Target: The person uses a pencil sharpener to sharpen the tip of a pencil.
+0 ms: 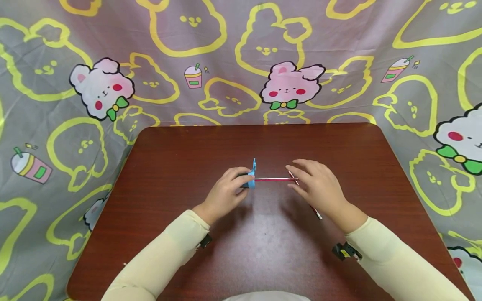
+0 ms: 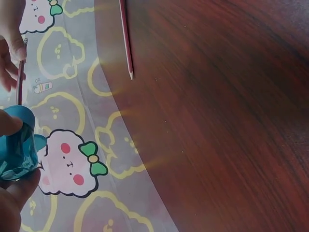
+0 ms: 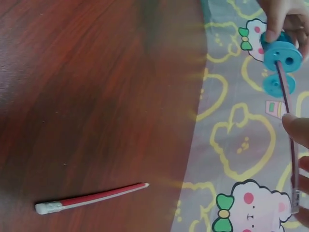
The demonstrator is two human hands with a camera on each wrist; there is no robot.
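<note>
My left hand [image 1: 225, 190] grips a blue pencil sharpener [image 1: 251, 180] with a see-through body, fingers above and thumb below. Its round lid [image 3: 273, 86] is flipped open, and two holes show in its face in the right wrist view. A red-and-white striped pencil [image 1: 273, 179] runs level from one hole, its tip hidden inside. At the eraser end, my right hand [image 1: 320, 188] pinches this pencil between thumb and fingers. Below the right hand, a second red-and-white pencil [image 3: 99, 196] lies on the table, with a pointed tip and a white eraser.
A dark red-brown wooden table [image 1: 180, 154] with rounded corners spans the area under both hands. Grey curtains [image 1: 233, 58] printed with yellow outlines and white cartoon animals hang behind it and along both sides.
</note>
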